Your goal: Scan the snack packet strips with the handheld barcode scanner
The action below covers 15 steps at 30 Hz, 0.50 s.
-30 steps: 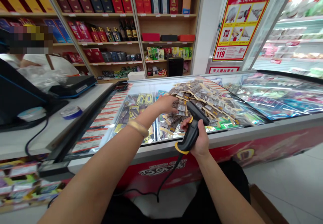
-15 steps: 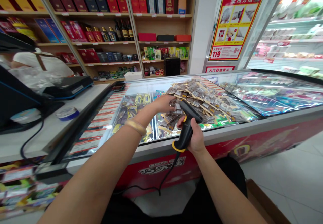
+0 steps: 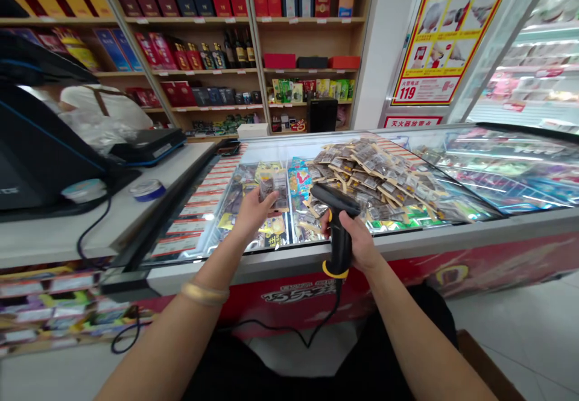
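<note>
My right hand is wrapped round the handle of a black barcode scanner with yellow trim; its head points left and away from me. A black cord hangs from the handle's base. In my left hand, pinched by thumb and fingers, is a small clear-fronted snack packet with dark contents. This hand is over the left part of the freezer's glass top. Right of it, a heap of similar packets lies on the glass, just beyond the scanner.
A counter at left carries a roll of tape, a scale and a dark terminal. Behind it is a person in white. Shelves of boxes line the back. A cardboard box stands on the floor at right.
My left hand has moved left from the heap, now with a packet in it. The scanner is still in my right hand, turned a little more upright. The view has shifted left.
</note>
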Available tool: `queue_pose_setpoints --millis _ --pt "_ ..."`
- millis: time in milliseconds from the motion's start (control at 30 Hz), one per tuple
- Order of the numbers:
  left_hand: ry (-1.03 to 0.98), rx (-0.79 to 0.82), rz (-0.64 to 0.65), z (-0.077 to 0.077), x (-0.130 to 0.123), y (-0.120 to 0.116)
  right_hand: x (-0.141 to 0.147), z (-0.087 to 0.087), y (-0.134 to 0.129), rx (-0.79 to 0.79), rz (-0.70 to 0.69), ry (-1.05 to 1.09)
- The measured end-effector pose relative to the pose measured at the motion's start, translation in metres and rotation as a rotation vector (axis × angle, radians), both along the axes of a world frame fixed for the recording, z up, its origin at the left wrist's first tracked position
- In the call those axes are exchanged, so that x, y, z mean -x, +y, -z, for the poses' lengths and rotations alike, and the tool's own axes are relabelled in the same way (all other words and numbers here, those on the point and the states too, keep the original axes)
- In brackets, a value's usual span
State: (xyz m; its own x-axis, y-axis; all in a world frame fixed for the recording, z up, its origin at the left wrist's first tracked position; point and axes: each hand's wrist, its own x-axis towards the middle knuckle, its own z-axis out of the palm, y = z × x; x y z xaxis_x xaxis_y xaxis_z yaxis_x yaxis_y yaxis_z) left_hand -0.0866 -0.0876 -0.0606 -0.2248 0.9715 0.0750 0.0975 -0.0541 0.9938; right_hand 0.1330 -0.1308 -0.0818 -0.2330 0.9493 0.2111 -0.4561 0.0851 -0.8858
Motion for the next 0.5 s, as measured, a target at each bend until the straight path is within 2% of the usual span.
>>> queue_pose_setpoints --millis 100,233,367,500 --pt "-0.207 0.059 -0.056 0.015 0.016 -0.01 0.01 -0.004 0.002 0.063 -0.154 -0.084" --pt "-0.251 -0.024 -0.064 0.028 0.022 -0.013 0.021 -0.003 0.008 0.132 -0.268 -0.217" --pt "-0.17 -0.13 -0.057 0.035 0.022 -0.01 0.023 0.0 0.012 0.15 -0.287 -0.296" --pt "-0.152 -0.148 -0.041 0.037 0.023 -0.007 0.022 0.001 0.012 0.142 -0.264 -0.318"
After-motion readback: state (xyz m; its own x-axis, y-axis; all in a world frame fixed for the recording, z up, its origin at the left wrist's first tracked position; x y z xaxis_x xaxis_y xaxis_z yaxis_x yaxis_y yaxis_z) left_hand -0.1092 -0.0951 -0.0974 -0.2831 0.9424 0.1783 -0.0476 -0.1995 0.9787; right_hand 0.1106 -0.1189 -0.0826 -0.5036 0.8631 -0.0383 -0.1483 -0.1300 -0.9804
